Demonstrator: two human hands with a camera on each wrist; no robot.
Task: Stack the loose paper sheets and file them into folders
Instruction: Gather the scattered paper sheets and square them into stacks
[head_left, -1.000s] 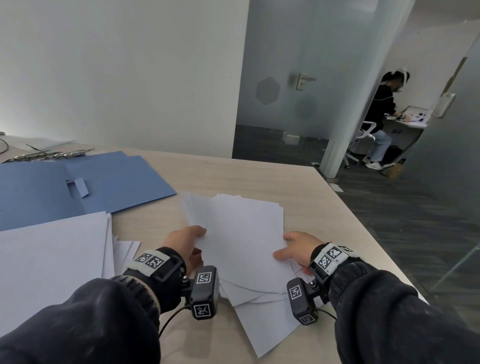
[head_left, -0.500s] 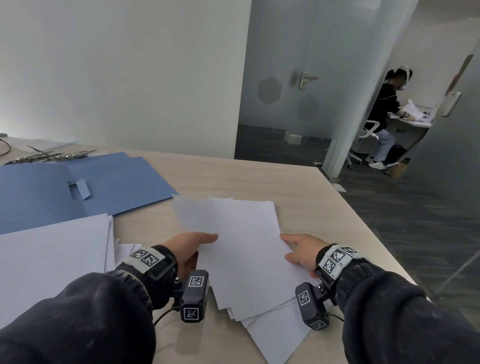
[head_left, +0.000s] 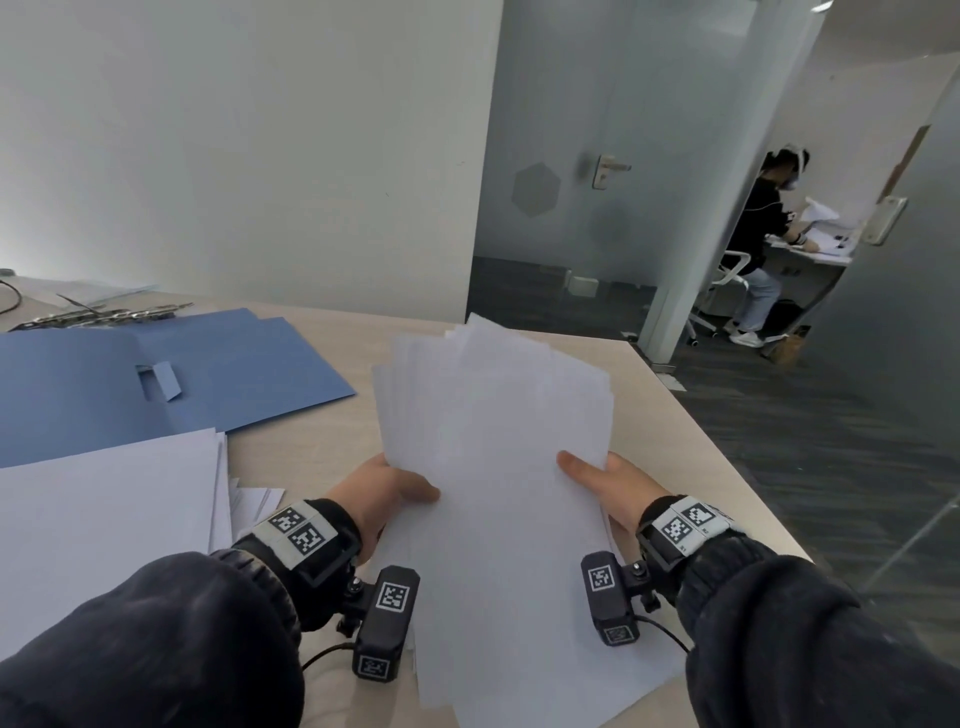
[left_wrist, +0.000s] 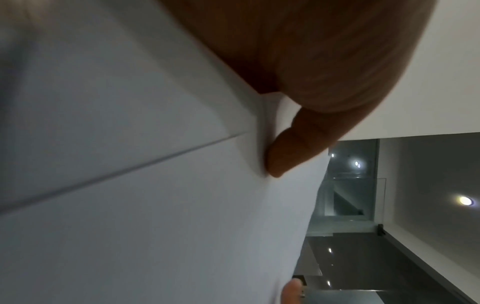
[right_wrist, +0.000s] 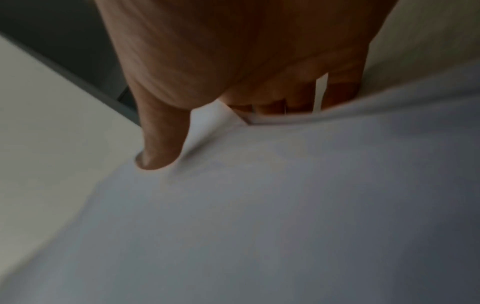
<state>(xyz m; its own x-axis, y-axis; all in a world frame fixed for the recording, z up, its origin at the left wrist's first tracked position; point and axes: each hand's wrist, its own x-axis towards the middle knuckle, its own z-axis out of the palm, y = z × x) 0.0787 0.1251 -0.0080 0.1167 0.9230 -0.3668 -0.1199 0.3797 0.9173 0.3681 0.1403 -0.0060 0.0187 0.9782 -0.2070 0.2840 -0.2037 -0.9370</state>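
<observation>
1. At the lower centre of the head view, the left hand and the right hand each pinch one side edge of the loose paper sheets, thumbs on the top face and fingers underneath.
2. Half a second ago the sheets lay fanned flat on the table; now their far ends are tipped up off it, toward the middle of the frame. I judge the person is raising them to knock the edges square, so stacking is under way and filing has not begun.
3. Upper edges remain staggered, so the bundle is not yet aligned.
4. Left of the hands lies another white paper pile, and beyond it, at middle left, the open blue folder, well apart from the held sheets.
5. Only the wrist views show the grip closely: the left thumb pressing the paper, and the right fingers tucked behind the edge. Only the head view shows the folder.
</observation>
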